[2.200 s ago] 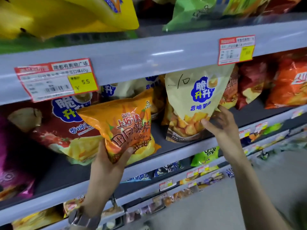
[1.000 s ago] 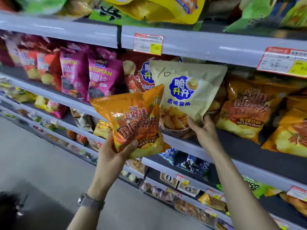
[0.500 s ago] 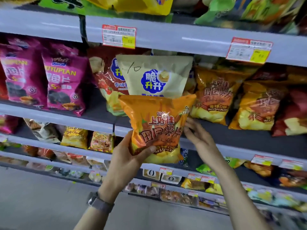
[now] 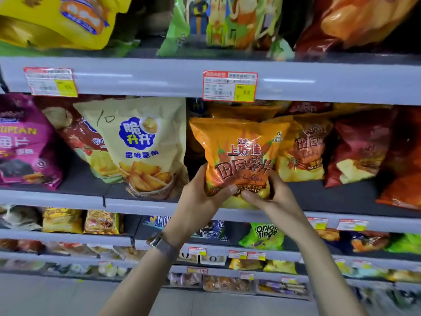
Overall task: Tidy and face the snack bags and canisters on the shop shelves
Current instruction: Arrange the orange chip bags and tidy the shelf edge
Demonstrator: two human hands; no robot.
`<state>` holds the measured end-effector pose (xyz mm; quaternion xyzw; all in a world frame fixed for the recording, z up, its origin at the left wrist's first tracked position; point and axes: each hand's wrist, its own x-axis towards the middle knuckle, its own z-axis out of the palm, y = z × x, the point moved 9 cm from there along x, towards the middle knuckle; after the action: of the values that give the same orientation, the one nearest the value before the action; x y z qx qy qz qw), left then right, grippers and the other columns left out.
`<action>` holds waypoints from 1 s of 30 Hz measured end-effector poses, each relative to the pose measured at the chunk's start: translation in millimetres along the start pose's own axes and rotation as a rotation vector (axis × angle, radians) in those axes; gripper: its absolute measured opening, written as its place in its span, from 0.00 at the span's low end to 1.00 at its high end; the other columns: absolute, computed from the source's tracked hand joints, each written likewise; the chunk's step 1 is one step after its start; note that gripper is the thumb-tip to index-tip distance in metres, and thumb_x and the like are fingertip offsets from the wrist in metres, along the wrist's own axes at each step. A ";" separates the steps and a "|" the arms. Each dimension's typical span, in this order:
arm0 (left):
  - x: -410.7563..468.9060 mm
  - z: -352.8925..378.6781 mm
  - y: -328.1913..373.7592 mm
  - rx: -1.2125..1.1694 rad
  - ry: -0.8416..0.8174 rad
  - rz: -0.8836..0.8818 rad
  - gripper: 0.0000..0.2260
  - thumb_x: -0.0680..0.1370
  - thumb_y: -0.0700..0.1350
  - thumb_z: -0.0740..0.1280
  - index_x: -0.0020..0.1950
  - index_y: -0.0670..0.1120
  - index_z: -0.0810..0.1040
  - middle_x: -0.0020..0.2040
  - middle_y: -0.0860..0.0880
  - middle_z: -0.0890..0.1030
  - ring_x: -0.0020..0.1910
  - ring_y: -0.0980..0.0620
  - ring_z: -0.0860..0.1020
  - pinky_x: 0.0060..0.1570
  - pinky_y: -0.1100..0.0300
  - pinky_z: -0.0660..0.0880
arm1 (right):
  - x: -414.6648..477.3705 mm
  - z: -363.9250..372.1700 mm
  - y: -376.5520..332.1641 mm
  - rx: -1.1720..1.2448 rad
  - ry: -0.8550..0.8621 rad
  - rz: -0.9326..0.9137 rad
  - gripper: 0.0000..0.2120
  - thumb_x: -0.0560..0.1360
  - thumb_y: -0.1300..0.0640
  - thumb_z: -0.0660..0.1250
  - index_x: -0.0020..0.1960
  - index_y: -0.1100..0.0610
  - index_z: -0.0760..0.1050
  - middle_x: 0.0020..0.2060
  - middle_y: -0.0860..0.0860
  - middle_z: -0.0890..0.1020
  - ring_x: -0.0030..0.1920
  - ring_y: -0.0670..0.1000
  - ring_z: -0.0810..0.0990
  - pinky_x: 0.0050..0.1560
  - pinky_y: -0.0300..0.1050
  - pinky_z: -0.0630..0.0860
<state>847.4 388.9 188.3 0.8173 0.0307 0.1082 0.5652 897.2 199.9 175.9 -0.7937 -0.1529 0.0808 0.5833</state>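
An orange chip bag (image 4: 239,151) stands upright at the front of the middle shelf (image 4: 319,192), held by its bottom edge. My left hand (image 4: 200,195) grips its lower left corner and my right hand (image 4: 271,195) grips its lower right. To its left stands a cream potato-wedge bag (image 4: 141,144) marked "10", facing forward. Matching orange bags (image 4: 303,149) sit just behind and to the right of the held one.
Magenta bags (image 4: 25,142) stand at the left of the same shelf, dark red and orange bags (image 4: 360,147) at the right. Yellow and green bags fill the shelf above. Price tags (image 4: 230,86) hang on the shelf lip. Lower shelves hold small snack packs, including a green onion-rings bag (image 4: 264,236).
My left hand carried the orange bag from in front of the cream bag to the right, into the orange row. My right hand let go of the cream bag and took the orange bag's lower right.
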 end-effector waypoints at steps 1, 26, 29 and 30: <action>7.0 5.5 0.4 0.011 0.010 -0.001 0.23 0.78 0.54 0.77 0.70 0.54 0.75 0.57 0.60 0.85 0.54 0.66 0.82 0.50 0.73 0.76 | 8.2 -7.3 4.2 -0.009 0.035 -0.009 0.28 0.73 0.47 0.78 0.69 0.43 0.72 0.56 0.37 0.84 0.56 0.34 0.81 0.52 0.29 0.75; -30.7 -3.6 -23.5 0.563 0.148 -0.171 0.27 0.82 0.52 0.71 0.80 0.47 0.70 0.73 0.47 0.78 0.70 0.44 0.76 0.62 0.52 0.75 | 12.3 4.5 39.5 -0.458 -0.219 -0.070 0.40 0.78 0.33 0.67 0.81 0.45 0.52 0.75 0.50 0.69 0.73 0.54 0.70 0.69 0.51 0.71; -54.3 -1.5 -14.9 0.557 0.168 -0.194 0.26 0.82 0.48 0.70 0.80 0.48 0.70 0.72 0.46 0.77 0.65 0.45 0.78 0.56 0.50 0.74 | -5.3 -11.2 31.1 -0.568 -0.171 -0.104 0.40 0.80 0.34 0.64 0.84 0.46 0.50 0.79 0.47 0.64 0.77 0.51 0.64 0.72 0.47 0.66; -61.4 1.2 -13.9 0.544 0.158 -0.201 0.26 0.82 0.48 0.70 0.79 0.49 0.70 0.71 0.46 0.78 0.63 0.45 0.79 0.53 0.51 0.73 | -11.9 -17.3 29.7 -0.620 -0.152 -0.120 0.38 0.81 0.34 0.63 0.84 0.47 0.52 0.79 0.47 0.65 0.78 0.51 0.63 0.73 0.47 0.66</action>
<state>788.8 382.1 166.3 0.9205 0.1833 0.1028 0.3294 895.7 172.2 152.3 -0.9148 -0.2599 0.0549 0.3044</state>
